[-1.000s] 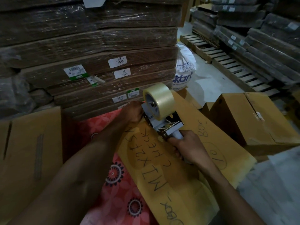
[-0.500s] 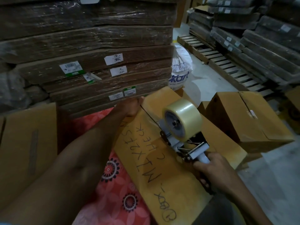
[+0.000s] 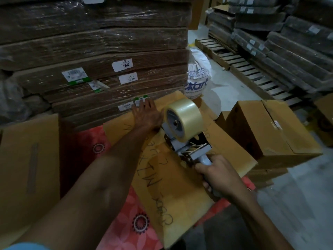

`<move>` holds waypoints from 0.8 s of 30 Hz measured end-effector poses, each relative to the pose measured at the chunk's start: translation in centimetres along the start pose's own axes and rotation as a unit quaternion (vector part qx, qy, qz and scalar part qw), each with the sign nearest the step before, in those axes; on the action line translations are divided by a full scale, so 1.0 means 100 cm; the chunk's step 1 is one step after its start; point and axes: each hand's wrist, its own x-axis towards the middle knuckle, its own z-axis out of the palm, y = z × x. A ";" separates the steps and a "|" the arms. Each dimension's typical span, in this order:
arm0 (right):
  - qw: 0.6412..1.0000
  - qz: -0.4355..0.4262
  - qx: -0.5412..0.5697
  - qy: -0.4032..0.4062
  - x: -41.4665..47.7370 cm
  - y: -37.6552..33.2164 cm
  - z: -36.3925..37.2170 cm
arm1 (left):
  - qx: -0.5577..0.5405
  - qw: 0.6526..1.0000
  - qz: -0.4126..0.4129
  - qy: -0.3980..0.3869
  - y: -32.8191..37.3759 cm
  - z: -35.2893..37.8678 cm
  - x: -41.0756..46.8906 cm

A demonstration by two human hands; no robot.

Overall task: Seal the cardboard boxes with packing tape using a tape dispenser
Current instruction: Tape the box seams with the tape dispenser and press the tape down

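Head view: the tape dispenser (image 3: pixel 187 141), handle gripped by the right hand (image 3: pixel 219 175), is set mid-top on the cardboard box (image 3: pixel 171 192), which is pressed down by the flat left hand (image 3: pixel 146 115). Taping is judged underway; a steady pull nearward is called for.

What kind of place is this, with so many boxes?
Probably a warehouse or packing room: plastic-wrapped stacks of flat cardboard, wooden pallets on the floor, and a right hand holding a tape dispenser on a cardboard box.
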 end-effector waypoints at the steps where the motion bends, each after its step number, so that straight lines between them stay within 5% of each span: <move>1: 1.000 -0.006 -0.008 0.001 0.006 -0.005 0.004 | 0.007 1.000 -0.007 -0.007 -0.005 -0.003 0.007; 20: 0.999 0.014 -0.039 0.023 -0.035 0.024 -0.001 | -0.025 0.998 -0.049 0.007 -0.010 -0.002 0.017; 24: 0.999 0.013 -0.019 0.028 -0.036 0.025 0.000 | -0.014 1.000 0.028 0.000 0.020 0.012 -0.033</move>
